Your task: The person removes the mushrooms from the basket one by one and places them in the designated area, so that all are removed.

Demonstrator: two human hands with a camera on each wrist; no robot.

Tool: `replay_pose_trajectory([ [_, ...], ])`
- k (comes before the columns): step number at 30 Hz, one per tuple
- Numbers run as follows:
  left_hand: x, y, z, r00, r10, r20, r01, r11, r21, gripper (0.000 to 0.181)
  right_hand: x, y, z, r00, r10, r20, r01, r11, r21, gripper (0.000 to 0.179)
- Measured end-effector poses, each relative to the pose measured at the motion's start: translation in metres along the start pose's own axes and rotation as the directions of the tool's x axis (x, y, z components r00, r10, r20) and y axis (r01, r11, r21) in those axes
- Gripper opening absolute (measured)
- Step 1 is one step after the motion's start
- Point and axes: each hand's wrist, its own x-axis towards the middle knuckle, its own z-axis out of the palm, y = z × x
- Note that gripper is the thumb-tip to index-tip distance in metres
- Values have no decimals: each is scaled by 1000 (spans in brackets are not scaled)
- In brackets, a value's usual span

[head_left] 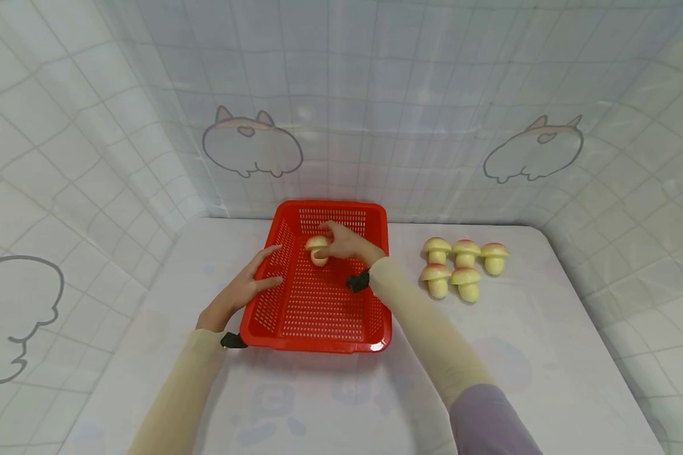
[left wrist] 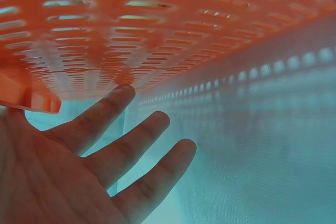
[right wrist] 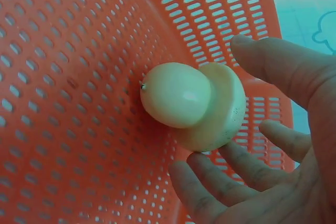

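A red plastic basket (head_left: 324, 346) with slotted walls stands on the white table. Inside it, near the far side, lies a toy mushroom (head_left: 317, 242) with a yellowish cap and pale stem. My right hand (head_left: 344, 242) reaches in beside it; in the right wrist view the fingertips (right wrist: 202, 158) are at the cap's edge, and the thumb stands apart from it. My left hand (head_left: 241, 292) rests at the basket's left side, thumb and one finger over the rim. Three straight, spread fingers (left wrist: 131, 148) lie outside below the slotted wall in the left wrist view.
Several more toy mushrooms (head_left: 465, 253) stand in two rows on the table to the right of the basket. White grid-patterned sheeting (head_left: 387, 126) with cartoon outlines rises behind the table and at both sides.
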Motion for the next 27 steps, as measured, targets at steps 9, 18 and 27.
replay_pose_trajectory([
  [9,0,1,-1,1000,-1,2,1,1000,23,73,5,0,12,1000,-19,7,19,1000,-2,76],
  [18,1,0,-1,1000,1,4,-1,999,33,73,9,-1,19,999,-18,33,17,999,30,77],
  [27,4,-1,0,1000,-8,0,8,1000,29,73,9,1,25,999,-12,37,12,1000,14,75],
])
